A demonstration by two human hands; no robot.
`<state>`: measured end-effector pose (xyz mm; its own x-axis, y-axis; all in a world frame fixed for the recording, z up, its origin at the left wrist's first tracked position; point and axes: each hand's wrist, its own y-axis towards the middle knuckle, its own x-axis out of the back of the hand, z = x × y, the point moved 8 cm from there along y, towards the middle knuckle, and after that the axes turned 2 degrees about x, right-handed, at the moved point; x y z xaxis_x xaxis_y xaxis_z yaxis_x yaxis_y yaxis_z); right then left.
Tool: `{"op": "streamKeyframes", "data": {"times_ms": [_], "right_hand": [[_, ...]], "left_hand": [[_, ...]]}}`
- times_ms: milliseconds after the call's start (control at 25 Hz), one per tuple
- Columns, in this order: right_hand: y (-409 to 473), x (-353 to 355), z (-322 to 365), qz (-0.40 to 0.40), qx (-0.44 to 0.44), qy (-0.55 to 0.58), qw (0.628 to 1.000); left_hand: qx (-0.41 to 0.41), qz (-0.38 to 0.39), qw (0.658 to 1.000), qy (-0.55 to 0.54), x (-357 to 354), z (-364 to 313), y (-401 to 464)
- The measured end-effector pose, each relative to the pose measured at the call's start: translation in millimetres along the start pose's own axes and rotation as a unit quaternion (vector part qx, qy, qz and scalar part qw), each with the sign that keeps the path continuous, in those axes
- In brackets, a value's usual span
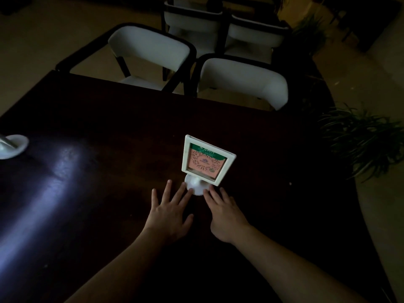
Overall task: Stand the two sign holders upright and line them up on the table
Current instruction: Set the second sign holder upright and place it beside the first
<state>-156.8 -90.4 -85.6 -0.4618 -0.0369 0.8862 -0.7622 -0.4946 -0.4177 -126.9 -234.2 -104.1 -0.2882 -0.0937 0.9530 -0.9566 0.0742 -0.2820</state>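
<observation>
A white sign holder (207, 160) stands upright on the dark table (109, 127), its frame showing a pink and green card with a code. Its round white base (195, 185) rests on the tabletop. My left hand (170, 213) lies flat with spread fingers, two fingertips touching the base's left rim. My right hand (225, 215) is flat too, its fingertips at the base's right rim. The round base of a second sign holder (12, 146) shows at the far left edge; the rest of it is cut off.
Two white chairs (150, 53) (242, 84) with dark frames stand at the table's far edge, more chairs behind them. Potted plants (360, 141) stand right of the table. A bright glare patch (54, 178) lies on the left of the tabletop.
</observation>
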Motion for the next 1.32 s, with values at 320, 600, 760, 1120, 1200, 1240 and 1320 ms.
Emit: {"op": "streamKeyframes", "data": {"times_ms": [320,600,760,1120,1200,1240,1320], "right_hand": [[2,0,5,-0.02,0.028,-0.03,0.999],[11,0,26,-0.011,0.067,-0.032,0.997],[20,0,49,-0.01,0.078,-0.015,0.997],[46,-2,122,0.009,0.067,-0.029,0.997],[53,-1,143,0.006,0.064,-0.034,0.997],[56,-1,152,0.004,0.062,-0.035,0.997],[62,-1,167,0.004,0.061,-0.037,0.997]], "left_hand": [[0.046,0.012,0.999,-0.003,3,-9,-13],[0.062,0.009,0.998,-0.004,3,9,-24],[0.064,0.004,0.998,-0.002,5,32,-26],[0.049,-0.004,0.999,-0.01,11,109,-43],[0.048,-0.002,0.999,-0.006,12,130,-47],[0.047,-0.001,0.999,-0.007,13,139,-48],[0.046,-0.001,0.999,-0.009,13,155,-51]]}}
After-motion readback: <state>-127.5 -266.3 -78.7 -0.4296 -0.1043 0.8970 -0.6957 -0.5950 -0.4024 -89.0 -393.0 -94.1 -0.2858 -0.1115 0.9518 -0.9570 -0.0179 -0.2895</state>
